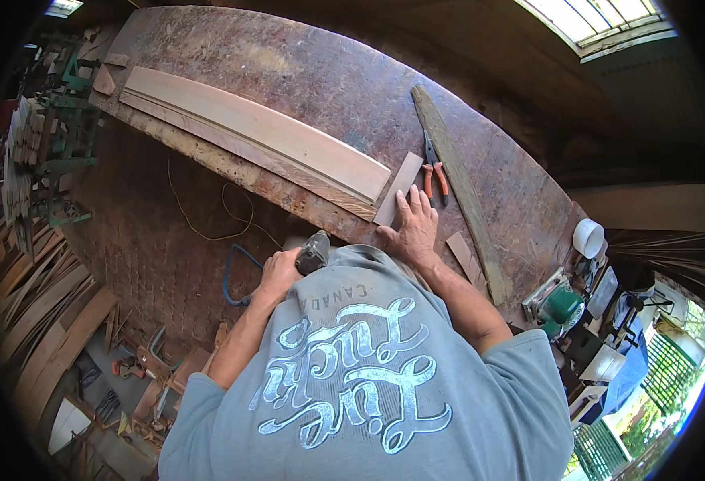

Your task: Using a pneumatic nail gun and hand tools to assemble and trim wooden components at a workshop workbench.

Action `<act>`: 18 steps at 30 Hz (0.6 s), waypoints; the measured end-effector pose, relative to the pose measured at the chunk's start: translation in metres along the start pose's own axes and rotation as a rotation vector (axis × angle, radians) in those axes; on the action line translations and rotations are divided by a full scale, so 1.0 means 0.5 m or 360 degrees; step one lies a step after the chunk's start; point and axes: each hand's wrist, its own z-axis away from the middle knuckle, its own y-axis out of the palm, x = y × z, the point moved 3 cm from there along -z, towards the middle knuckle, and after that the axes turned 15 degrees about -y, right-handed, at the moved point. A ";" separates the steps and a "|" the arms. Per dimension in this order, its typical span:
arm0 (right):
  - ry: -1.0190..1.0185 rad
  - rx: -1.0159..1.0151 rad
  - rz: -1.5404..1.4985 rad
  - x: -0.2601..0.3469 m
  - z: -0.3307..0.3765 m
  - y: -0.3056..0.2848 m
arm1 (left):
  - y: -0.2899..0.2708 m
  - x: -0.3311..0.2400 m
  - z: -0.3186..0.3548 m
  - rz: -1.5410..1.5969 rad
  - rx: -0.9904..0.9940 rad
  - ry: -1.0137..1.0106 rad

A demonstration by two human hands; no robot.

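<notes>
My left hand (279, 274) is closed round a dark, blocky hand tool (313, 253) at the bench's near edge. Its exact kind does not show, since my shirt and fingers cover part of it. On the bench, my right hand (414, 231) lies with fingers spread, its fingertips at a short flat wooden strip (401, 183). That strip sits across the end of a long pale board (264, 132) lying along the near edge on a darker piece of wood. Pliers with orange handles (434, 172) rest just beyond my right fingertips.
A long weathered wooden slat (461, 192) crosses the bench (304, 72) at right, near a small wood offcut (466, 258). A white cup (588, 237) and a green power tool (563, 306) stand at the right. A blue hose (230, 276) and thin yellow cord hang below the edge.
</notes>
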 end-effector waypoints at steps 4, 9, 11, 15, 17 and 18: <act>-0.0082 -0.0054 -0.0066 -0.013 -0.015 -0.021 | 0.008 -0.013 0.000 -0.0022 0.0076 -0.0028; -0.0034 0.0079 -0.0124 -0.030 -0.044 -0.031 | 0.021 -0.018 -0.006 -0.0117 0.0101 -0.0008; -0.0020 0.0138 -0.0149 -0.034 -0.048 -0.028 | 0.033 -0.004 -0.017 -0.0155 0.0091 -0.0005; -0.0070 0.0059 -0.0148 -0.041 -0.045 -0.020 | 0.028 -0.010 -0.020 -0.0135 0.0103 0.0004; -0.0085 0.0041 -0.0162 -0.041 -0.048 -0.020 | 0.033 -0.004 -0.029 -0.0144 0.0103 -0.0001; -0.0070 0.0036 -0.0172 -0.042 -0.049 -0.020 | 0.032 -0.004 -0.033 -0.0154 0.0101 -0.0004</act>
